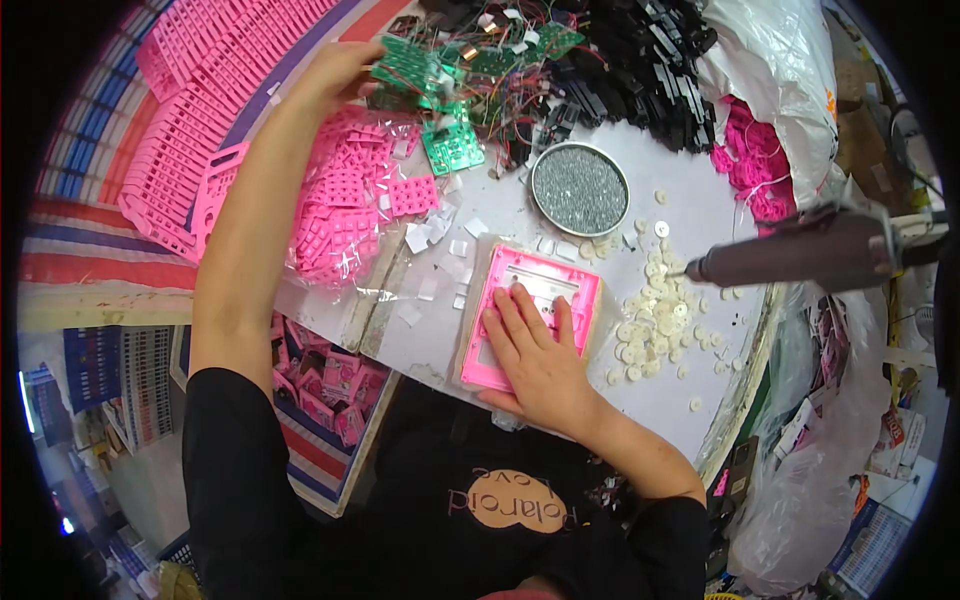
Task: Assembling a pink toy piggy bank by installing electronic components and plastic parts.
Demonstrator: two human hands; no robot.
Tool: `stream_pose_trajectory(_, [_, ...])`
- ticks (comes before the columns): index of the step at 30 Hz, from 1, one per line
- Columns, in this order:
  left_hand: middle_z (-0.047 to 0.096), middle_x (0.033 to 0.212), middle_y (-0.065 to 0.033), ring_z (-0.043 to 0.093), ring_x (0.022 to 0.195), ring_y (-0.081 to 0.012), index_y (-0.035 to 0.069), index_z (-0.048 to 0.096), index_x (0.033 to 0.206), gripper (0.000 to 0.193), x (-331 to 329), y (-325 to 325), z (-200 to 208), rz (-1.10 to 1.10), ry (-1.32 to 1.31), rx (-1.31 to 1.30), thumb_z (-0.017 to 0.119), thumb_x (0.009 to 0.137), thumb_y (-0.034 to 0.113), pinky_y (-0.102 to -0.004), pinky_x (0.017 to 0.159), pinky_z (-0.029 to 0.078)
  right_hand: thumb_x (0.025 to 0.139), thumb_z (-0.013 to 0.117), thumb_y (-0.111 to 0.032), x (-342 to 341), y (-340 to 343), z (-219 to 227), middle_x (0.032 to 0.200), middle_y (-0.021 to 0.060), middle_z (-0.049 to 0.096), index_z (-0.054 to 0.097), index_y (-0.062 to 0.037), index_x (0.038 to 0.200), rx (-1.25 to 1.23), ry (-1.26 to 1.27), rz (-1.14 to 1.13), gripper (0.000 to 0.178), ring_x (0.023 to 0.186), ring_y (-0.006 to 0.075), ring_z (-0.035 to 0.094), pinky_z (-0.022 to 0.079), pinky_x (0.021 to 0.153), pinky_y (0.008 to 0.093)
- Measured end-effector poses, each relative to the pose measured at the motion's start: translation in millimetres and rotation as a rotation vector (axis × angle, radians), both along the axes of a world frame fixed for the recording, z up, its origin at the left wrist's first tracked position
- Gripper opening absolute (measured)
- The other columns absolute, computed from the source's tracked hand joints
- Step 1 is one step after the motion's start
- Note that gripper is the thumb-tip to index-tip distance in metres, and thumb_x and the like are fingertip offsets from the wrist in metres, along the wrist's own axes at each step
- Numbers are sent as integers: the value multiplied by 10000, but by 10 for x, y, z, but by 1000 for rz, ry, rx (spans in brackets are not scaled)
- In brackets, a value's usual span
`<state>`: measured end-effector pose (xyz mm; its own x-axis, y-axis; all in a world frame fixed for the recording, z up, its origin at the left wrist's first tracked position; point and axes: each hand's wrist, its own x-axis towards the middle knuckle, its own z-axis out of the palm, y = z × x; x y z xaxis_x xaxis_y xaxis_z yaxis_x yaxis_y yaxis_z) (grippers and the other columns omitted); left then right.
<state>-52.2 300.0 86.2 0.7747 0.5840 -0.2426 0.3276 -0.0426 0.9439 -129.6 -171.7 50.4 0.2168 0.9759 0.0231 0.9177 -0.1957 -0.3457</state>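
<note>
My left hand (350, 72) reaches to the far left of the table, its fingers closed on the edge of a green circuit board (405, 62); its fingertips are partly hidden and a little blurred. More green boards with thin wires (530, 55) lie heaped beside it. My right hand (545, 375) lies flat on a pink plastic casing (487, 372), fingers spread. The casing rests on a pale block-like holder (597, 325) near the table's front edge. A whitish panel and a silvery strip show inside the casing's opening.
Nearby stand a round tin of small metal screws (580, 190), scattered whitish discs (655, 325), and a bag of pink keypads (340, 215). A dark power screwdriver (790, 250) juts in from the right. Black plastic parts (640, 70) and stacked pink casings (170, 170) lie beyond.
</note>
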Motion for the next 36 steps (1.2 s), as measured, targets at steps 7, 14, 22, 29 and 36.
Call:
stream_pose_trajectory(7, [479,1285,-169,660,960,-217,11,379,1422,706,-130,-295,259,34,-290,495,727,809,-28,-315,768,603,765,719,-512,9,13,31,1529,206,342,422,-5,1435,-11,2,-13,891,1464,356,256,234,1099,652])
stream_pose_trajectory(14, [490,1269,-170,625,683,-165,168,279,1539,850,-551,-939,459,49,-549,893,651,809,-57,-293,619,524,779,739,-441,102,42,82,1457,211,429,448,-14,1419,249,145,2,823,1376,372,372,303,1081,600])
stream_pose_trajectory(22, [557,1092,-156,596,970,-256,49,569,1134,450,-1230,-2216,288,-452,-827,1117,736,735,-78,-326,790,519,979,542,-292,455,485,436,1181,88,615,538,-23,1286,716,1988,-177,409,965,165,589,497,765,317])
stream_pose_trajectory(29, [482,1278,-161,554,1121,-227,35,495,1168,487,-1674,-2839,72,-269,-708,396,744,752,-16,-350,940,473,957,599,-176,459,220,320,826,13,649,640,3,1108,528,1834,-315,237,678,62,572,449,571,223])
stream_pose_trajectory(36, [643,1113,-81,610,918,-103,-15,509,1301,402,-1797,-2942,-46,-363,-171,-456,643,934,77,-272,840,498,972,613,-214,440,152,393,755,-2,631,678,-5,1051,341,1517,-305,233,599,47,546,423,521,213])
